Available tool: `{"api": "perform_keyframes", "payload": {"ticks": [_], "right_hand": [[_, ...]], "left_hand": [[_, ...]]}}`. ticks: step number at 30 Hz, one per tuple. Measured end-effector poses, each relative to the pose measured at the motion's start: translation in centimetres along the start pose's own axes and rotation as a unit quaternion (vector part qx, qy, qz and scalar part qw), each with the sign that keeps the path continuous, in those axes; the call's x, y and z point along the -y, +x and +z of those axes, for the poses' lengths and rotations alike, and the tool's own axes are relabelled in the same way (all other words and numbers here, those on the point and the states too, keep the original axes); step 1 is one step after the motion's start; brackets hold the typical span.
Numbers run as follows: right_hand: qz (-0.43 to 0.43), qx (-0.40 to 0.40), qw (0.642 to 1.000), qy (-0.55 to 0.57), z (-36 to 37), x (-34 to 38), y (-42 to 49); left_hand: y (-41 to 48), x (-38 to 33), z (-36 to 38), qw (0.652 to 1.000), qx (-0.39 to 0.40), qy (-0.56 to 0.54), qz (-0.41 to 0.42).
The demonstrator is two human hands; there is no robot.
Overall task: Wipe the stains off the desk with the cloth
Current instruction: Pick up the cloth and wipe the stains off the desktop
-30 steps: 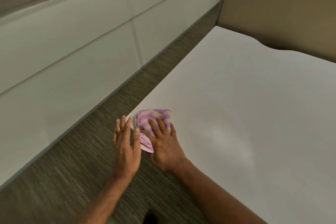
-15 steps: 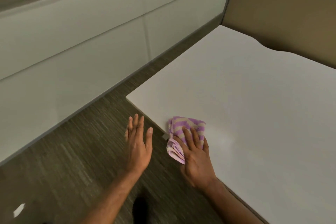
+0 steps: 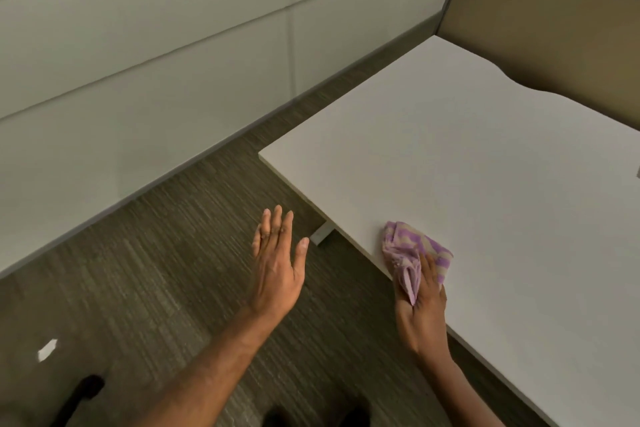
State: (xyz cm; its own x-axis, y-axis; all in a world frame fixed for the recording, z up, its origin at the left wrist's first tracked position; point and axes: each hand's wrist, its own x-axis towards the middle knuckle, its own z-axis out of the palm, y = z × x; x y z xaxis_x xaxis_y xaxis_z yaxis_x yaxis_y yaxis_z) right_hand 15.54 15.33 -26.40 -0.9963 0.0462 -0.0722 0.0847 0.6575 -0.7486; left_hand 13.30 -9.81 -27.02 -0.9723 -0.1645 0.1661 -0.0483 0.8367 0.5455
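Observation:
A purple and beige striped cloth [image 3: 412,250] lies bunched at the near edge of the white desk [image 3: 485,163]. My right hand [image 3: 424,308] grips the cloth from the near side, fingers pressed on it, with a fold hanging over the desk edge. My left hand [image 3: 278,263] hovers flat and open over the carpet, left of the desk and apart from it, holding nothing. No stains stand out on the desk surface.
Grey striped carpet [image 3: 166,270] covers the floor to the left. A white panelled wall [image 3: 138,73] runs along the far left. A tan partition [image 3: 540,28] stands behind the desk. A white desk leg [image 3: 320,236] shows under the edge. A white scrap [image 3: 46,349] lies on the carpet.
My right hand has slid the cloth rightward along the desk's near edge, away from the corner, and the cloth has bunched up. My left hand has come off the cloth and hangs open.

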Motion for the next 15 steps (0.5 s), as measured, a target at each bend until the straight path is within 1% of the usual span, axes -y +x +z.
{"api": "perform_keyframes", "payload": {"ticks": [2, 3, 5, 8, 10, 12, 15], "right_hand": [[0.013, -0.044, 0.996, 0.080, 0.4, 0.7, -0.4], [0.012, -0.060, 0.993, 0.103, 0.6, 1.1, -0.7], [0.007, -0.070, 0.992, 0.109, 1.2, 1.4, -1.2], [0.013, -0.040, 0.999, 0.029, 2.1, 0.7, -2.4], [-0.014, -0.013, 1.000, -0.025, 2.3, 0.5, -3.1], [-0.043, 0.004, 0.998, -0.053, 2.2, 0.2, -3.2], [-0.087, 0.031, 0.988, -0.126, 2.0, -1.0, -2.8]], "left_hand": [[-0.7, 0.6, -0.3, 1.000, -0.001, 0.001, 0.000], [-1.1, 0.9, -0.4, 1.000, -0.001, 0.001, 0.001], [-1.9, 1.4, -0.4, 1.000, -0.001, -0.002, 0.007], [-3.3, 1.9, 0.1, 1.000, 0.001, -0.009, 0.018], [-4.5, 1.9, 0.3, 1.000, -0.004, -0.010, 0.022], [-5.7, 1.8, 0.6, 1.000, -0.013, -0.007, 0.026], [-7.2, 1.8, 1.1, 0.999, -0.033, -0.004, 0.025]]}}
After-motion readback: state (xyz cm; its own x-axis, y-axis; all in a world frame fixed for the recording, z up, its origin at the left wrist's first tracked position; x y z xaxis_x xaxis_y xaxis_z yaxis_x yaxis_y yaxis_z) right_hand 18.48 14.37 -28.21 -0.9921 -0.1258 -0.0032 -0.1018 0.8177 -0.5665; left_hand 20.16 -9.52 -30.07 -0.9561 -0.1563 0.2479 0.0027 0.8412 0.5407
